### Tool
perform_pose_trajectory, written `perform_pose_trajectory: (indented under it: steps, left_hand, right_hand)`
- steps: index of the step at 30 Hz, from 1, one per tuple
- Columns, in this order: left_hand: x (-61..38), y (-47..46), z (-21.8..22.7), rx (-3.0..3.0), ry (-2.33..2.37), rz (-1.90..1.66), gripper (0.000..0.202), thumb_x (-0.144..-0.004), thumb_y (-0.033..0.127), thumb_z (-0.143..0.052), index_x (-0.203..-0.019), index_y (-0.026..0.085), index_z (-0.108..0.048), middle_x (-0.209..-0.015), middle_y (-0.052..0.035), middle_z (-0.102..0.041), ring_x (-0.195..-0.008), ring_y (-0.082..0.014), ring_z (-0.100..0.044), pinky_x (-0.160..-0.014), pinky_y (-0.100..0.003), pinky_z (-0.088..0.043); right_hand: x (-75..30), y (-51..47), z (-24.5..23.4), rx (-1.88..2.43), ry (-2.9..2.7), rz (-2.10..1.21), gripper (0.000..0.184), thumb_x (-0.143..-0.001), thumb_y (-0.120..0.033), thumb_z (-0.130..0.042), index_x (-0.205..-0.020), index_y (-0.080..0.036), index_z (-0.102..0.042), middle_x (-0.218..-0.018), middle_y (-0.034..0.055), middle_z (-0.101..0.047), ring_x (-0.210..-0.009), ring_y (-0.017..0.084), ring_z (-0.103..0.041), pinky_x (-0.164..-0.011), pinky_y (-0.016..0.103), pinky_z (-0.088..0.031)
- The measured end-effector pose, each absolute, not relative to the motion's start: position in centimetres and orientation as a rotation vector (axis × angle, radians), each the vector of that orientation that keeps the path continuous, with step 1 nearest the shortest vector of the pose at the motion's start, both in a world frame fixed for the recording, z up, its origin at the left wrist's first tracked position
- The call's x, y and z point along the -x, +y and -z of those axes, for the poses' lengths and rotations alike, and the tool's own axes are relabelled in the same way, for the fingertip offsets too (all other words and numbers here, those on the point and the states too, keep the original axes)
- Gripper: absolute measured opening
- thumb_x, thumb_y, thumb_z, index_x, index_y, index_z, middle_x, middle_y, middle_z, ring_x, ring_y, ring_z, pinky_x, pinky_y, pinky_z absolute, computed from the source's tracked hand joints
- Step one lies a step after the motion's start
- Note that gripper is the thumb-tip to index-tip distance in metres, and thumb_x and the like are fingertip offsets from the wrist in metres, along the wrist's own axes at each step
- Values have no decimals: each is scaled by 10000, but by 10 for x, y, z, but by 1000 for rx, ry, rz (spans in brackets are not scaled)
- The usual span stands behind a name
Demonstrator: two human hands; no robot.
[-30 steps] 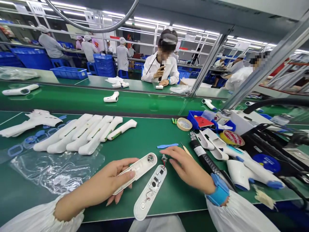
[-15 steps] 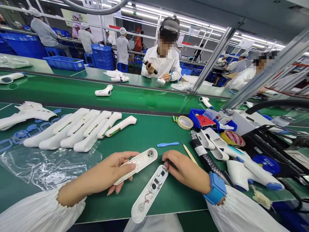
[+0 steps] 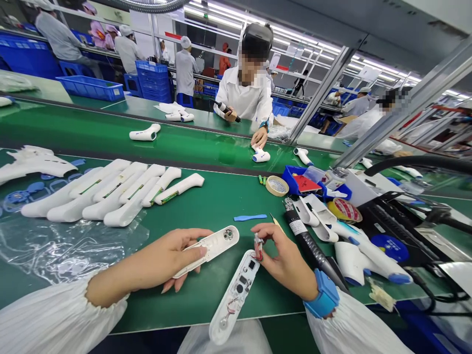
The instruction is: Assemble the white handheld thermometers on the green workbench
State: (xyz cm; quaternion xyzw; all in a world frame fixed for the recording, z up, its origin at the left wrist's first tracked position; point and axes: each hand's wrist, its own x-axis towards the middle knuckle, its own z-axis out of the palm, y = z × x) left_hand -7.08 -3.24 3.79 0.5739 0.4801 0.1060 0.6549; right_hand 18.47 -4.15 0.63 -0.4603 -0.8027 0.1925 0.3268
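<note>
My left hand [image 3: 184, 253] is closed on a white plastic casing half [image 3: 217, 242], its hollow inside facing up and a round fitting near the far end. Between thumb and fingers my right hand [image 3: 282, 253] pinches a small component [image 3: 258, 241] on red wires. Those wires lead to a second white casing half [image 3: 220, 330], which carries a circuit board [image 3: 241, 285] with dark parts. This half slants below my right fingers, its near end jutting past the table edge. A blue pry tool [image 3: 250, 217] lies just beyond both hands.
White thermometer-shaped housings [image 3: 125, 196] lie in a row at left, beside clear plastic bags [image 3: 73, 250]. At right are a tape roll [image 3: 277, 186], a blue bin [image 3: 302, 179] and a black-sleeved tool [image 3: 313, 246]. A co-worker [image 3: 243, 93] sits across the green conveyor [image 3: 199, 140].
My right hand has lifted slightly with the wired component, now more visible. The co-worker's hand has reached onto the conveyor to a white housing. The view has shifted a little.
</note>
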Motion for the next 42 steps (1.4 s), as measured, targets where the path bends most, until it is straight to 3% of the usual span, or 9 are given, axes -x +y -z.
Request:
perform_pose_trajectory:
  steps: [5, 8, 14, 24, 32, 42]
  left_hand:
    - [69, -33, -43, -1324, 1107, -218, 557, -822, 419, -447, -1336, 230, -346, -726, -3, -563, -387, -68, -491, -306, -145, -370]
    - [68, -34, -44, -1349, 1097, -213, 535, -826, 404, -435, -1328, 234, -361, -685, 12, -548, -383, -70, -486, -302, -140, -359]
    - [64, -34, -43, -1373, 1050, -191, 472, -829, 357, -426, -1288, 250, -409, -689, 25, -525, -349, -59, -486, -289, -131, -342]
    - [61, -31, -41, -1386, 959, -113, 334, -838, 369, -382, -1075, 188, -532, -705, 11, -510, -347, -70, -522, -260, -117, -318]
    - [61, -28, -48, -1453, 978, -56, 347, -840, 357, -386, -1139, 214, -490, -565, 48, -473, -332, -84, -504, -262, -118, -310]
    - [59, -28, -50, -1457, 953, -65, 380, -840, 303, -374, -1204, 237, -462, -606, 38, -507, -335, -74, -498, -279, -129, -321]
  right_hand:
    - [-186, -43, -10, 1120, -2136, -388, 219, -814, -103, -464, -974, -236, -533, -978, 72, -587, -943, 197, -570, -785, 350, -493]
    - [-186, -46, -14, 1122, -2192, -446, 237, -828, -133, -494, -1030, -240, -554, -957, 55, -614, -901, 181, -591, -762, 313, -504]
    - [-178, -45, -23, 1102, -2297, -560, 160, -835, -177, -519, -976, -234, -571, -946, 41, -654, -871, 176, -603, -756, 316, -504]
    - [-166, -29, -24, 1023, -2524, -313, 121, -835, -208, -539, -915, -198, -630, -834, 50, -670, -774, 181, -553, -694, 339, -452]
    - [-161, -23, -28, 1014, -2671, -144, 145, -841, -200, -532, -895, -196, -666, -783, 51, -635, -746, 175, -500, -654, 306, -413]
    - [-159, -19, -29, 1037, -2776, -42, 121, -827, -228, -564, -839, -206, -683, -708, 34, -597, -699, 156, -462, -598, 276, -355]
